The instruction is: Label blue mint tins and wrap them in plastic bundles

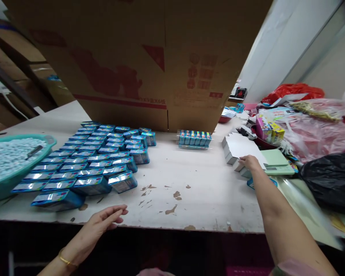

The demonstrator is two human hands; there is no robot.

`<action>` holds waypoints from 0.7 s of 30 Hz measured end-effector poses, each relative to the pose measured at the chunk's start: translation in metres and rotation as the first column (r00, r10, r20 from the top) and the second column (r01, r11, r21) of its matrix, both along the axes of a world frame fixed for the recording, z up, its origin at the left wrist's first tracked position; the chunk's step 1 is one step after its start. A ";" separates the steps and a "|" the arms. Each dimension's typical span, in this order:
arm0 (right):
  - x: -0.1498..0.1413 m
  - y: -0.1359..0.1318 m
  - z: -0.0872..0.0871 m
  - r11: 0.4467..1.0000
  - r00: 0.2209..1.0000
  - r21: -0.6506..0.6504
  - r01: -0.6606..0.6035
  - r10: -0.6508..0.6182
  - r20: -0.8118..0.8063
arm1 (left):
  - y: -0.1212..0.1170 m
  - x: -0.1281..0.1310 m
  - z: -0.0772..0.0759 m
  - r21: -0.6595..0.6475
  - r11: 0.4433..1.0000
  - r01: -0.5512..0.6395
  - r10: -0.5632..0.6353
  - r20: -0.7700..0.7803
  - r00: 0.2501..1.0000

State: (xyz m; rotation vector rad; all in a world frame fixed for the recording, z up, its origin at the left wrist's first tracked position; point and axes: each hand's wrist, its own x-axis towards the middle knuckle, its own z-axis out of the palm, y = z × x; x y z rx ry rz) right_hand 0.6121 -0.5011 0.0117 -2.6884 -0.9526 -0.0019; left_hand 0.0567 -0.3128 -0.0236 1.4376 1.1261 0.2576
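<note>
My left hand point(107, 219) hovers at the front edge of the table, fingers stretched out loosely and holding nothing. Just beyond it stand rows of blue boxes point(90, 186) with shiny tops. At the right, my right hand point(250, 163) has its fingers curled on the edge of a white box point(237, 165) in a row of similar ones. A white sheet-like surface point(243, 145) spreads over these; part of the row is hidden by the hand. A clear plastic holder point(195, 147) with several small blue packs point(194, 137) stands farther back, touched by neither hand.
A teal basin point(50, 143) of pale blue wrapped pieces point(10, 157) sits at the left. A large cardboard box point(161, 84) closes off the back. Beside my right arm are a pale green scale-like device point(277, 161), a black plastic bag point(330, 180) and pink plastic bags point(316, 130).
</note>
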 end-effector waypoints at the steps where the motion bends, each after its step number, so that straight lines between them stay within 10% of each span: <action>1: -0.004 0.001 0.009 1.000 0.999 -0.019 0.002 -0.002 0.045 | -0.003 0.000 0.001 -0.008 1.000 0.000 0.000 0.004 1.000; 7: -0.124 0.006 0.051 0.990 0.885 -0.050 -0.133 0.141 0.443 | -0.031 0.033 0.019 -0.064 0.993 0.099 -0.090 0.134 0.987; 12: -0.332 0.016 -0.019 0.776 0.674 -0.155 -0.612 0.613 0.412 | -0.048 0.079 -0.004 -0.319 0.931 0.175 -0.034 0.404 0.914; 15: -0.399 0.012 -0.066 0.678 0.672 -0.022 -0.734 0.731 0.118 | -0.038 0.078 -0.042 0.098 0.995 -0.017 -0.005 0.224 0.975; 18: -0.394 -0.007 -0.093 0.672 0.675 0.092 -0.735 0.737 0.014 | -0.020 0.051 -0.075 0.661 0.737 0.142 -0.139 -0.058 0.989; 21: -0.360 -0.026 -0.111 0.688 0.688 0.024 -0.726 0.725 0.034 | -0.004 0.027 -0.093 0.788 0.402 0.466 -0.410 -0.300 0.861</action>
